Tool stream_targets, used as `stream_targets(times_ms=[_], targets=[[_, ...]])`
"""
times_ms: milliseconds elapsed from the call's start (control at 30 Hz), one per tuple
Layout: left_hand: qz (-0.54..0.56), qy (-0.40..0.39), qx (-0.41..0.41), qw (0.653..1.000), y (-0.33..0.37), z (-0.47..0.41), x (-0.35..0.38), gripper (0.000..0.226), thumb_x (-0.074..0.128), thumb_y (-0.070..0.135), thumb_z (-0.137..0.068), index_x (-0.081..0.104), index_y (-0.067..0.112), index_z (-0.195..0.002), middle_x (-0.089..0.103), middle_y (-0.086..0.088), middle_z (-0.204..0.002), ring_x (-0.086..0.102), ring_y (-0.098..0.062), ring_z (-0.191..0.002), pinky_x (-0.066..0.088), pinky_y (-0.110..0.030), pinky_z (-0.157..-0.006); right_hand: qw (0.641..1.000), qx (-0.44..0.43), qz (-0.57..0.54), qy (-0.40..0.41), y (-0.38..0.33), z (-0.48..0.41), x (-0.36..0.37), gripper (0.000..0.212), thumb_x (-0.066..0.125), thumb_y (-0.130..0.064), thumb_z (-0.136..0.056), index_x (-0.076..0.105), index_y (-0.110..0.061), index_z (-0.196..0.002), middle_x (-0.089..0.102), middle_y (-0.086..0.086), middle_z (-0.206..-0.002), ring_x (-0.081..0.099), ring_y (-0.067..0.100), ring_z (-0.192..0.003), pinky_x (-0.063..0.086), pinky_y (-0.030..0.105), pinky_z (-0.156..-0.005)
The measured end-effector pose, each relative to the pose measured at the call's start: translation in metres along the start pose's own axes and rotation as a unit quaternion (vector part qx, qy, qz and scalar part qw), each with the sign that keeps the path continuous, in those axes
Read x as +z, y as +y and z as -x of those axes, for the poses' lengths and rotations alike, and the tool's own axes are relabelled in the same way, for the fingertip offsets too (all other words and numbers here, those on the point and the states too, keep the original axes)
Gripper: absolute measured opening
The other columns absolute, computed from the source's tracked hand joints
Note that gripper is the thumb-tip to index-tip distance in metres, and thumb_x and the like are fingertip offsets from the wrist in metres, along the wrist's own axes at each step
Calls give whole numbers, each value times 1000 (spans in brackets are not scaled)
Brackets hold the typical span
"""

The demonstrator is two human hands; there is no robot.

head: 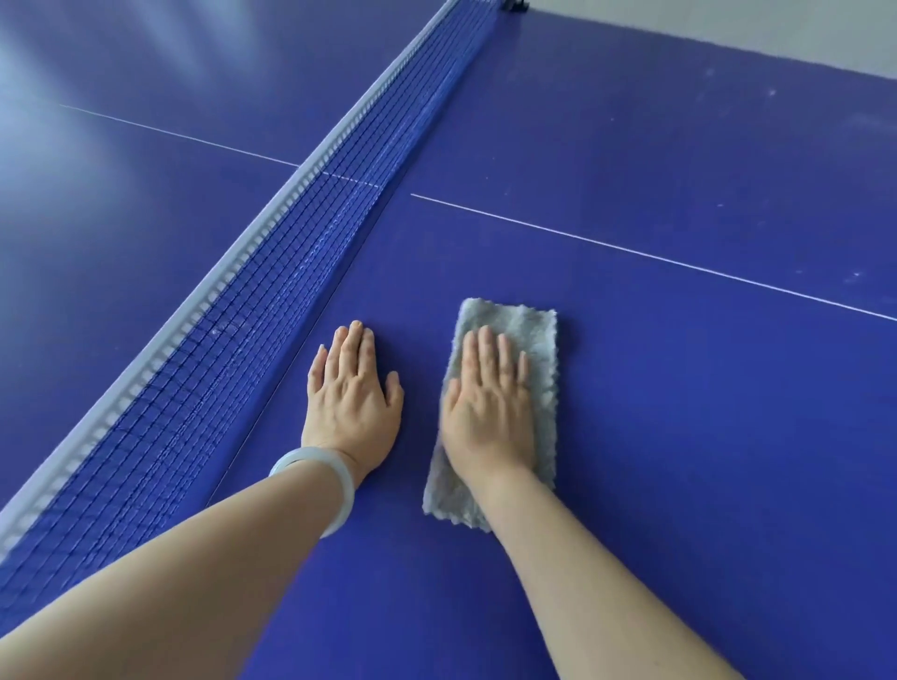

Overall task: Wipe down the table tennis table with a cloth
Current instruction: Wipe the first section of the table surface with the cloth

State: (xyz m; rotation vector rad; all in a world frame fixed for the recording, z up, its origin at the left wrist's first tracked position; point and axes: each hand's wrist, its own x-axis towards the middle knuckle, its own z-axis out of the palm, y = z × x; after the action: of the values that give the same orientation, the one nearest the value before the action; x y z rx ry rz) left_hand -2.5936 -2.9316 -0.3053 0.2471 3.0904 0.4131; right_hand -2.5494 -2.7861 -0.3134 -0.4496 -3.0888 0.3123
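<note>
right hand (488,412) flat on cloth (531,340) | left hand (352,393) flat on table (679,437)

Left hand (352,403), frame centre: flat, palm down, fingers (357,340) straight and together. Right hand (490,407), just right of it: identical pose.

Pale grey floor (728,29) in top right corner, beyond far edge of deep blue surface (679,437). Blue net (272,272) with grey top band runs diagonally, lower left to top centre; dark clamp (517,5) at far end. Thin white line (631,250) crosses surface under net. Soft white glare (179,43) on half beyond net, upper left. Faint pale scuffs (772,92) toward right.
</note>
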Motion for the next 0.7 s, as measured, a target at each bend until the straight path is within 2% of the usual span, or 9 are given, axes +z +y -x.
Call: stream_targets(times_ms=[67,133,233,333,400,467,567,633,700], targets=[[1,-1,4,1000,-1,0,-1,64,29,40,-101,14,12,-157,7,-2,-165,-3,-14,-152,-7,-33,-122,989,-138,17,-43,-10,20,-1,62,8,-35,-101,3,-15,-159,-2,3,-167,-7,20,-154,-6,43,-124],[4,5,1,1000,-1,-1,1,64,30,40,-100,15,12,-156,8,-2,-165,-2,-14,-152,-8,-32,-122,987,-153,40,-33,38,16,-12,59,10,-35,-103,0,-19,-159,-5,-1,-167,-10,15,-153,-5,40,-124],[3,10,3,1000,-2,-1,4,64,30,40,-100,17,11,-156,9,-2,-165,-1,-15,-152,-8,-32,-121,996,78,48,7,123,19,-34,57,15,-33,-106,2,-17,-159,-1,1,-167,-4,17,-154,1,41,-124],[7,8,4,1000,-3,-2,7,64,30,40,-100,18,10,-155,10,-3,-165,0,-16,-152,-7,-33,-122,969,245,27,26,108,39,-36,59,15,-32,-105,-1,-11,-158,0,8,-167,-1,24,-154,3,46,-124],[13,6,6,1000,-3,-2,5,64,30,40,-100,18,10,-156,10,-4,-165,1,-16,-152,-6,-34,-122,982,183,17,33,51,65,-18,60,14,-32,-105,-2,-9,-158,-2,10,-166,-3,26,-154,0,47,-124],[16,4,8,1000,-2,-1,3,64,30,40,-100,18,10,-156,10,-4,-165,1,-16,-152,-6,-34,-122,1000,8,11,19,4,98,0,61,16,-33,-104,6,-9,-158,2,9,-166,-1,25,-154,1,47,-124],[23,7,16,1000,-4,-1,3,64,33,39,-100,20,9,-155,12,-5,-164,2,-18,-152,-4,-35,-122,987,-158,17,-19,42,109,-15,58,17,-35,-104,10,-16,-158,3,0,-166,-2,15,-154,2,41,-124],[34,12,19,999,-4,-1,4,63,35,38,-100,22,7,-154,14,-6,-164,4,-19,-152,-3,-35,-123,996,-69,49,-15,109,110,-28,56,14,-34,-106,-2,-21,-158,-8,-5,-165,-9,12,-153,-4,37,-125],[40,15,18,999,-4,-1,3,63,35,37,-100,22,7,-154,14,-7,-164,5,-20,-152,-3,-36,-123,992,113,53,11,163,116,-43,57,14,-32,-105,-3,-18,-158,-6,-1,-166,-8,14,-153,-2,38,-125]])
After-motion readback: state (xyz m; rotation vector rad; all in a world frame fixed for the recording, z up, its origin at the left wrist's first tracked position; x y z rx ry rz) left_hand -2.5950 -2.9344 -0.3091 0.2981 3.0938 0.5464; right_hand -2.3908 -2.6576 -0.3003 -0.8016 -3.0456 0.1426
